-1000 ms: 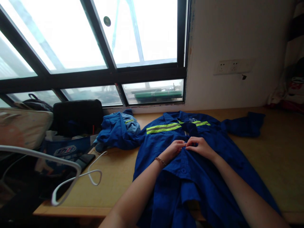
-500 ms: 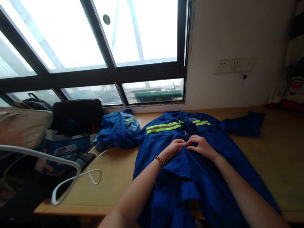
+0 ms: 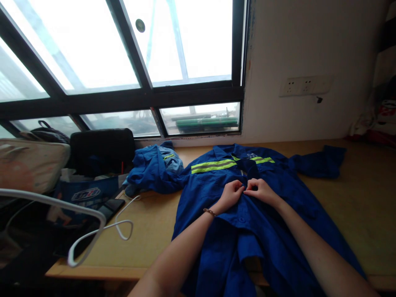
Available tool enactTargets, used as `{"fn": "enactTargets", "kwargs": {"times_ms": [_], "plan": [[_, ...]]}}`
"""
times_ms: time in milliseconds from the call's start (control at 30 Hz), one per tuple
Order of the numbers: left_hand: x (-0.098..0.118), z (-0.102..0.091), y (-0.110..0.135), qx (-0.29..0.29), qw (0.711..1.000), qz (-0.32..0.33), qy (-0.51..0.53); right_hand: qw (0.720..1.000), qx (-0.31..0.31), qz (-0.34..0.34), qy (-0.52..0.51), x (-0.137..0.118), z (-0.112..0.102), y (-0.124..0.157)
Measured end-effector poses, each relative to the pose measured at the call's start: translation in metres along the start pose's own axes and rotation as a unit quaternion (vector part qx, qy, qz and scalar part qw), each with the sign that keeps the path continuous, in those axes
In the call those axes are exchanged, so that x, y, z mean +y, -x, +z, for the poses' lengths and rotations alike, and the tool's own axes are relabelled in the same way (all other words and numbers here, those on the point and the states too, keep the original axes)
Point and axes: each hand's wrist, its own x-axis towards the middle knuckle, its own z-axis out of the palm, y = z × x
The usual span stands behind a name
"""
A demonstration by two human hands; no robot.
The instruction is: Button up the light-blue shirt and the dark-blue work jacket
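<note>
A blue work shirt (image 3: 216, 181) with yellow-green reflective stripes lies spread on the wooden table (image 3: 148, 231), collar towards the window. My left hand (image 3: 230, 194) and my right hand (image 3: 261, 190) meet at the shirt's front opening, just below the stripes. Both pinch the fabric of the front edges, fingertips almost touching. A beaded bracelet is on my left wrist. Buttons show on the placket below my hands.
A second blue garment (image 3: 156, 171) lies crumpled at the table's back left. A white clothes hanger (image 3: 93, 231) overhangs the left edge. A black case (image 3: 102, 150), a bag and a phone sit left. A wall socket (image 3: 305, 85) is above the table.
Both hands have shifted slightly up the shirt front and closer together. The shirt itself lies as before.
</note>
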Motion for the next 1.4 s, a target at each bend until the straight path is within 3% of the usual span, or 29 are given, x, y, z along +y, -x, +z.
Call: {"fn": "enactTargets", "kwargs": {"times_ms": [167,367,600,733,1100,1400], "plan": [[0.002,0.0,0.004,0.026,0.997,0.03,-0.066,0.999,-0.039,0.016,-0.008,0.007,0.002,-0.003],[0.0,0.0,0.002,0.039,0.998,0.026,-0.042,0.999,0.027,-0.018,-0.015,0.01,0.004,-0.004],[0.011,0.0,0.007,0.042,0.995,0.048,-0.075,0.997,-0.071,-0.015,-0.01,0.01,0.005,-0.003],[0.015,-0.001,0.008,0.036,0.993,0.062,-0.089,0.997,-0.072,-0.024,0.005,0.007,0.004,-0.002],[0.016,-0.001,0.008,0.038,0.995,0.065,-0.062,0.991,-0.095,0.017,-0.088,0.006,0.003,-0.002],[0.009,-0.002,0.005,-0.003,1.0,0.026,0.004,0.985,-0.114,0.032,-0.127,0.009,0.0,-0.001]]}}
